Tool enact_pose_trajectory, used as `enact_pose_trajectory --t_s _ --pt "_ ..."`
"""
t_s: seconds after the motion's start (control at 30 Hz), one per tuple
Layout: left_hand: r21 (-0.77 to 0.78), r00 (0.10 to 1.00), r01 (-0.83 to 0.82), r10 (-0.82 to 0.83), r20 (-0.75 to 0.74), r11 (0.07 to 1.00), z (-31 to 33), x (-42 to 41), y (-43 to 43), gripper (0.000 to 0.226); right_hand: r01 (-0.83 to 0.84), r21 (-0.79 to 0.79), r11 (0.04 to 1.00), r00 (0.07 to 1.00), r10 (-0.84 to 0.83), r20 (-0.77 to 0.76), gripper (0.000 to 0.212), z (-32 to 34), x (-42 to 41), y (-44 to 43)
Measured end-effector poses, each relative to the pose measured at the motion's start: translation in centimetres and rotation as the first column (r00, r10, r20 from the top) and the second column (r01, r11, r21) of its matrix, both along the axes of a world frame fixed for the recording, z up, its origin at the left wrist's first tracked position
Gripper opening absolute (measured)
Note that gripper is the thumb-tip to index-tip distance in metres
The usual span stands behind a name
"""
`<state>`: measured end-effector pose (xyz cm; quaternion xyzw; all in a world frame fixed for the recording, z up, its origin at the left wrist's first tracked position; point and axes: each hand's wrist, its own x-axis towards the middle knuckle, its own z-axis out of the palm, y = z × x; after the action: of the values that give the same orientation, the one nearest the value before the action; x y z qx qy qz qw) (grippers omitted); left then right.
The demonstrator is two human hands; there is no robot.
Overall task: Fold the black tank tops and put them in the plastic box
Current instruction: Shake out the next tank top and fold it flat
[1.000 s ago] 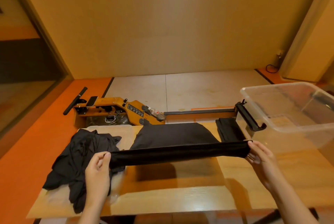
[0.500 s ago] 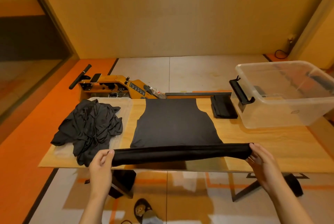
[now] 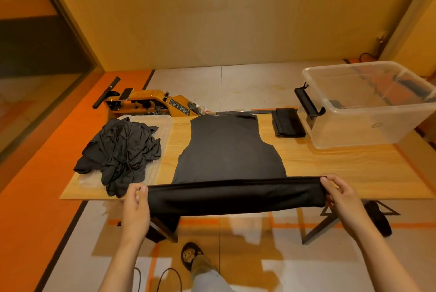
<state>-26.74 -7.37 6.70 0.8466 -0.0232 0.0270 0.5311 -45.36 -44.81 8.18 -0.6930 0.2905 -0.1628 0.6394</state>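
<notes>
A black tank top [image 3: 227, 148] lies spread on the wooden table [image 3: 342, 166], its hem end stretched taut past the near edge. My left hand [image 3: 136, 206] pinches the hem's left corner and my right hand [image 3: 339, 195] pinches its right corner. A heap of crumpled black tank tops [image 3: 120, 152] sits on a clear lid at the table's left. One folded black top [image 3: 287, 125] lies beside the clear plastic box [image 3: 368, 124] at the far right, whose black latch handle [image 3: 308, 103] faces the folded top.
A yellow rowing machine [image 3: 151, 104] stands on the floor behind the table. The clear lid [image 3: 162, 126] lies under the heap. My foot in a slipper [image 3: 191, 255] and cables [image 3: 165, 277] are on the floor below. A dark object [image 3: 378, 218] lies near the table's right leg.
The hem in both hands has come toward me, past the table's near edge, and the top now lies stretched longer and flatter. The view has tilted down.
</notes>
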Motion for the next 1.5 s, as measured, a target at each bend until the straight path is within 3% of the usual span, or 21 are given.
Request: enact_pose_trajectory --t_s 0.47,0.67,0.77,0.87,1.03,1.1,1.2,1.27,1.33,1.4,1.5 --pt "0.053 0.996 0.086 -0.088 0.031 0.995 0.7 2.0 0.1 0.017 0.089 -0.002 0.996 0.995 -0.089 -0.037 0.015 0.9 1.1 -0.3" --pt "0.183 0.965 0.029 -0.075 0.252 0.983 6.4 7.4 -3.8 0.013 0.104 0.096 0.99 0.993 -0.109 0.041 0.017 3.3 4.2 0.2" --pt "0.0 0.965 0.191 -0.188 0.184 0.982 11.3 8.5 -8.5 0.013 0.094 0.169 0.981 0.987 -0.114 0.111 0.017 5.2 5.8 1.9" --pt "-0.146 0.912 0.406 -0.389 0.13 0.902 13.9 6.6 -13.2 0.016 0.059 0.215 0.975 0.983 -0.093 0.156 0.016 6.2 6.9 4.2" --pt "-0.147 0.657 0.734 -0.748 -0.097 0.663 8.4 -0.5 -16.7 0.054 -0.025 0.306 0.952 0.988 -0.024 0.155 0.014 4.5 7.9 8.8" --pt "-0.07 0.659 0.737 -0.738 -0.143 0.672 4.7 -2.7 -16.4 0.059 -0.071 0.306 0.949 0.991 0.031 0.134 0.013 2.7 8.0 10.4" --pt "-0.046 0.752 0.64 -0.638 -0.167 0.767 1.2 -3.4 -15.1 0.037 -0.186 0.32 0.929 0.982 0.188 0.024 0.019 0.0 7.7 11.6" --pt "-0.076 0.751 0.624 -0.624 -0.214 0.777 0.0 -3.2 -14.2 0.031 -0.169 0.33 0.929 0.98 0.195 -0.047 0.019 -1.3 7.6 11.4" --pt "-0.087 0.753 0.609 -0.609 -0.248 0.789 -0.7 -3.1 -13.4 0.031 -0.047 0.264 0.963 0.994 0.072 -0.083 0.016 -2.3 7.7 10.6" --pt "-0.11 0.773 0.571 -0.578 -0.262 0.814 -1.0 -2.8 -12.6 0.033 0.005 0.074 0.997 0.995 0.002 -0.101 0.011 -3.0 7.9 9.5" --pt "-0.137 0.771 0.564 -0.579 -0.265 0.814 -1.1 -2.4 -11.7 0.032 -0.224 -0.119 0.967 0.967 0.206 -0.148 0.008 -3.3 8.7 9.1"
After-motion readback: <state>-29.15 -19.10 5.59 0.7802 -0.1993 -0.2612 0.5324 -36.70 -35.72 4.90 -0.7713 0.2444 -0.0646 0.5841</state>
